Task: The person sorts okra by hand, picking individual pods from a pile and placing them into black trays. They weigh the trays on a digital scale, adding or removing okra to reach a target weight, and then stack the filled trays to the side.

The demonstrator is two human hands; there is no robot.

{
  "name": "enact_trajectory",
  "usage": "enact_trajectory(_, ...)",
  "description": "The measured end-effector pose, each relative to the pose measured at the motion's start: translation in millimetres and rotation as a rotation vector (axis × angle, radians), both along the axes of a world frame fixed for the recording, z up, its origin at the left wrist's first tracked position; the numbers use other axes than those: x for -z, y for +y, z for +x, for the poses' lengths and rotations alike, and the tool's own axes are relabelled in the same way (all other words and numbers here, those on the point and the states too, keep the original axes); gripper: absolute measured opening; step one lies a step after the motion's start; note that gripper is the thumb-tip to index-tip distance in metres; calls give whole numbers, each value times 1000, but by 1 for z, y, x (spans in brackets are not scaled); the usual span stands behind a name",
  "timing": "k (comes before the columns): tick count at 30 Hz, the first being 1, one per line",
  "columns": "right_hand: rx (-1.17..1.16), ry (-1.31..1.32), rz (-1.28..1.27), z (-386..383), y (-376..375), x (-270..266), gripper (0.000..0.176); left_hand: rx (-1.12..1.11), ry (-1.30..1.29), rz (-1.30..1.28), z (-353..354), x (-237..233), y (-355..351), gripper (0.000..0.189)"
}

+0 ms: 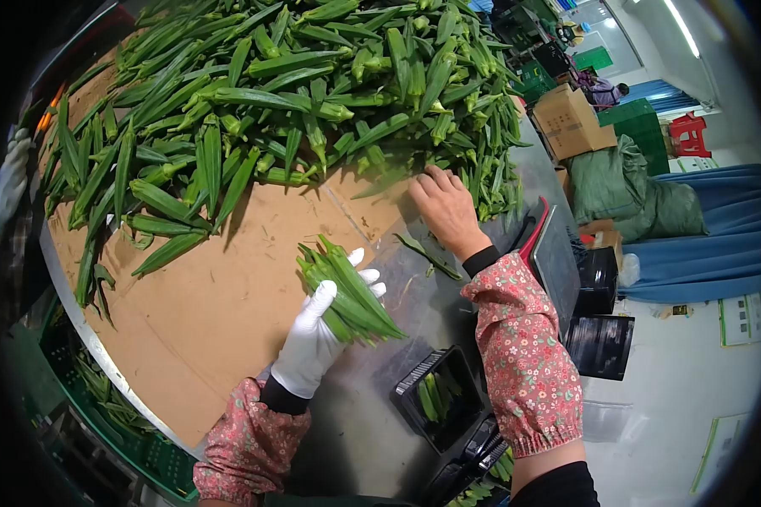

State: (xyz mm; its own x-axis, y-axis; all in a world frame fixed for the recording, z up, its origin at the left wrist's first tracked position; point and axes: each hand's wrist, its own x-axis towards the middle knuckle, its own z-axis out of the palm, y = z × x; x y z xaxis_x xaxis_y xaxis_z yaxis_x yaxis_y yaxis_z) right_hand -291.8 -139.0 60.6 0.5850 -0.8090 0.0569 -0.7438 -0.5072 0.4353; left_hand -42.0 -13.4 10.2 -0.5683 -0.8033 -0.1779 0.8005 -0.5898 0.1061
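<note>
My left hand [306, 342], in a white glove, is closed round a bunch of green okra pods [347, 291] with their tips lined up toward the lower right. The bare right hand [445, 209] is at the near right edge of a large okra pile [304, 76]. Its fingers are curled, and a motion-blurred okra pod [387, 176] shows at their tips. The fingertips themselves are partly hidden. Below that hand, a thin dark pod [427, 256] lies on the metal tabletop [355, 406].
Brown cardboard [203, 313] covers part of the table. A black tray [440, 397] holding several okra pods stands at the near right. Beneath the left edge is a green crate [68, 355]. Cardboard boxes [566, 122] and green sacks [626, 186] stand beyond; a person [602, 89] is far back.
</note>
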Motion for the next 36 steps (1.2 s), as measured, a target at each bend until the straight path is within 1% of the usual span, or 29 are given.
enact_trajectory(4,51,-256,-47,-1,5,-3,36,-4,-18,-22,-1,1,0,61)
enact_trajectory(6,88,-362,-115,-5,8,-8,38,-13,43,-3,0,3,0,56)
enact_trajectory(7,231,-598,-92,-8,13,-12,35,-20,76,7,0,4,0,53)
enact_trajectory(9,523,-1061,-45,-10,31,-23,30,-28,106,33,0,3,0,54)
enact_trajectory(11,640,-1750,52,-5,54,-43,20,-26,145,43,-1,4,0,56)
enact_trajectory(12,631,-1974,83,-3,66,-47,21,-20,168,40,-3,7,0,57)
enact_trajectory(15,684,-2379,262,2,110,-54,21,35,183,-19,-5,6,1,61)
enact_trajectory(16,689,-2424,313,11,124,-59,22,59,197,-42,-6,7,2,61)
enact_trajectory(18,670,-2471,337,28,149,-58,24,93,235,-82,-8,0,4,61)
enact_trajectory(21,670,-2440,396,66,182,-55,25,173,192,0,-8,-7,16,58)
enact_trajectory(22,693,-2436,389,78,193,-52,25,183,109,-49,-11,1,20,61)
enact_trajectory(23,715,-2433,383,89,204,-49,25,188,114,-42,-14,8,24,61)
enact_trajectory(24,753,-2356,355,97,215,-47,24,196,120,-38,-14,7,25,62)
enact_trajectory(27,687,-2133,205,105,245,-43,21,208,115,-113,-14,-7,34,63)
enact_trajectory(28,704,-2031,198,106,256,-46,19,213,98,-116,-13,-13,40,62)
enact_trajectory(29,672,-1929,208,105,266,-48,21,221,83,-115,-13,-18,48,62)
enact_trajectory(31,621,-1725,222,102,289,-48,23,278,104,-49,-11,-25,61,54)
enact_trajectory(32,659,-1731,275,99,303,-47,32,313,111,-12,-11,-27,70,50)
enact_trajectory(35,872,-1656,378,103,336,-71,46,395,-32,-42,-12,-34,105,46)
enact_trajectory(36,903,-1655,411,101,350,-73,58,579,-3,-32,-12,-30,114,42)
